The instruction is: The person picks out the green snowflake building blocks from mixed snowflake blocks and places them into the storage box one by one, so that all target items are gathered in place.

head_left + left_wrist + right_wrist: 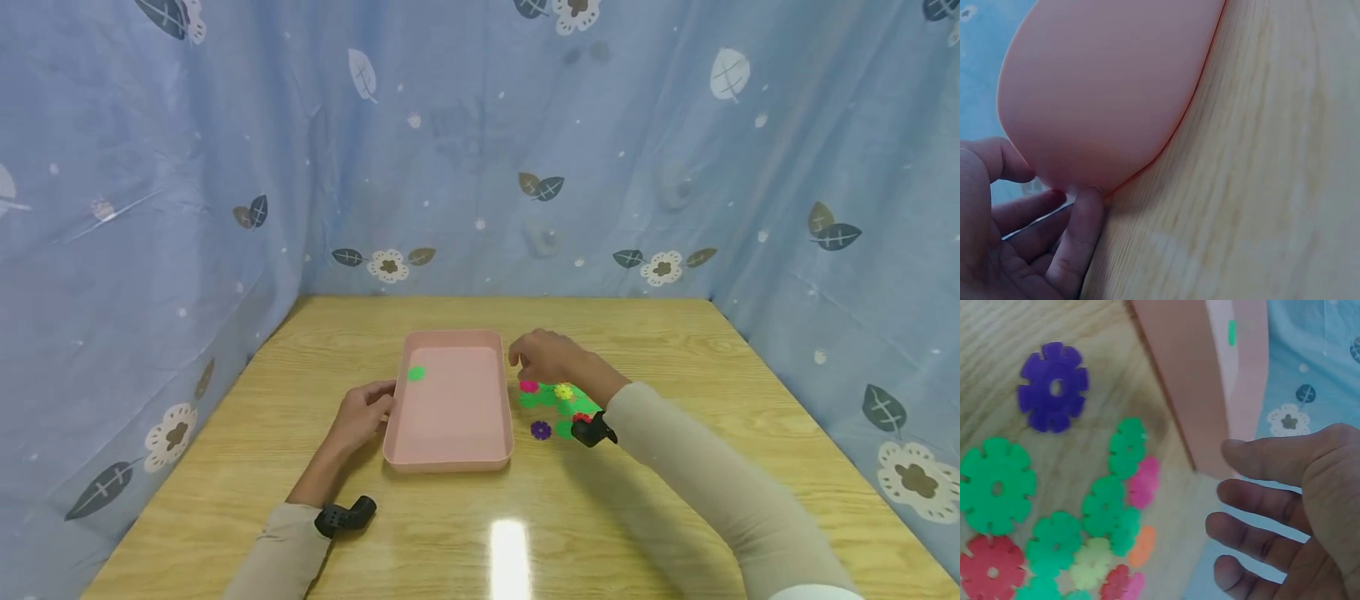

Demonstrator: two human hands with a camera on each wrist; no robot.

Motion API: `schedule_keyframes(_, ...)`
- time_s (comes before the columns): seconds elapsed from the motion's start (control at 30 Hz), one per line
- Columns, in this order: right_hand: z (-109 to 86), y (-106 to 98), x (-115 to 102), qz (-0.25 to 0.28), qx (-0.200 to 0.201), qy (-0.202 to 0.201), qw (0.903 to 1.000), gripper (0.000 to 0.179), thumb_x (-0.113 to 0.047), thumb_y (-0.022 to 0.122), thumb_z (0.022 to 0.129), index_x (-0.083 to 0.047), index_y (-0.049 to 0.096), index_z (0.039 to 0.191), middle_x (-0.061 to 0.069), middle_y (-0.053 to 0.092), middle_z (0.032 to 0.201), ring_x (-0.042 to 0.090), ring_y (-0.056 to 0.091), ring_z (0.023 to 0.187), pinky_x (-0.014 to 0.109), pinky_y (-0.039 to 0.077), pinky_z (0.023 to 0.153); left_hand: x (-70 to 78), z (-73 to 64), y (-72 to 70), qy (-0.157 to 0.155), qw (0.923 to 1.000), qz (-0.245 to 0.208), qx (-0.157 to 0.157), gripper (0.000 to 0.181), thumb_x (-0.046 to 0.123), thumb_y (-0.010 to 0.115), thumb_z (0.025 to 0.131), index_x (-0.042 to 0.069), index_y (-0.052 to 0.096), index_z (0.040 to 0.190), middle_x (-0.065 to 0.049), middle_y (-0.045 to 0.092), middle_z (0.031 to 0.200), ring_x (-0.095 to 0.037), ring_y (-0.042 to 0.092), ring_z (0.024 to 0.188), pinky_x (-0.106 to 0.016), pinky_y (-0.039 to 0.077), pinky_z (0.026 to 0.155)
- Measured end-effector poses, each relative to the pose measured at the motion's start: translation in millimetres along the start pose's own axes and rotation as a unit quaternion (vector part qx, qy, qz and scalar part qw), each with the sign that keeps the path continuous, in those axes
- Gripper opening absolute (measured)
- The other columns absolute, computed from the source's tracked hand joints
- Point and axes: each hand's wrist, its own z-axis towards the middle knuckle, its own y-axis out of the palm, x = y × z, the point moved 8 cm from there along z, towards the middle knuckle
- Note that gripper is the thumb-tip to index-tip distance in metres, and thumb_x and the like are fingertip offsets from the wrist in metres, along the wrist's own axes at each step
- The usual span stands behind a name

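Our left hand (pixel 360 421) is touching the pink tray (pixel 453 408) on its right, fingers loosely bent. A green disc (pixel 416 373) is lying inside. Our right hand (pixel 551 357) is hovering empty, thumb and fingers apart, over loose discs (pixel 1054 528). We're apparently reaching for one; that's calling for a pinch.
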Motion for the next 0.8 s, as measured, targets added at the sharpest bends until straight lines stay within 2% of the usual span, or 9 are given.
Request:
schedule_keyframes(0.17, -3.5, 19, 9, 0.032, -0.04, 0.002, 0.9987, 0.03, -0.01, 0.074, 0.092, -0.007, 0.072, 0.122, -0.003, 0.064, 0.084, 0.013, 0.057, 0.074, 0.03, 0.051, 0.066, -1.8, -1.3, 1.4, -0.002, 1.0, 0.005, 0.0, 0.05, 0.011, 0.052, 0.095, -0.004, 0.054, 0.143, -0.026, 0.061, 0.135, -0.027, 0.07, 0.099, -0.035, 0.062, 0.074)
schedule_keyframes(0.33, -9.4, 25, 17, 0.049, -0.025, -0.012, 0.9984, 0.029, -0.008, 0.072, 0.092, -0.006, 0.073, 0.121, -0.001, 0.067, 0.085, 0.013, 0.051, 0.068, 0.028, 0.048, 0.064, 1.6, -1.1, 2.1, 0.004, 1.0, 0.003, 0.002, 0.048, 0.011, 0.053, 0.096, -0.003, 0.055, 0.142, -0.025, 0.063, 0.133, -0.03, 0.069, 0.1, -0.035, 0.062, 0.074)
schedule_keyframes(0.47, -10.8, 31, 23, 0.067, -0.021, -0.013, 0.9975, 0.026, -0.008, 0.076, 0.09, -0.007, 0.076, 0.116, 0.002, 0.073, 0.1, 0.011, 0.058, 0.075, 0.028, 0.053, 0.07, 2.1, 0.6, 2.7, 0.006, 1.0, 0.006, -0.004, 0.048, 0.011, 0.053, 0.097, -0.003, 0.055, 0.142, -0.025, 0.063, 0.132, -0.029, 0.069, 0.099, -0.035, 0.062, 0.075)
schedule_keyframes(0.57, -10.3, 35, 29, 0.091, -0.018, -0.006, 0.9957, 0.026, -0.005, 0.08, 0.085, -0.009, 0.078, 0.111, 0.004, 0.075, 0.103, 0.012, 0.06, 0.076, 0.029, 0.054, 0.07, 1.7, 1.5, 3.1, 0.008, 0.9999, 0.006, -0.002, 0.048, 0.012, 0.053, 0.097, -0.003, 0.055, 0.142, -0.025, 0.063, 0.133, -0.029, 0.069, 0.099, -0.035, 0.062, 0.075)
schedule_keyframes(0.8, -5.9, 45, 33, 0.103, -0.018, 0.001, 0.9945, 0.026, -0.002, 0.084, 0.079, -0.012, 0.081, 0.103, -0.001, 0.074, 0.099, 0.012, 0.06, 0.074, 0.027, 0.054, 0.066, 0.0, 1.4, 2.0, 0.008, 0.9999, 0.004, -0.005, 0.049, 0.012, 0.053, 0.098, -0.004, 0.052, 0.144, -0.027, 0.06, 0.135, -0.03, 0.069, 0.1, -0.038, 0.062, 0.076)
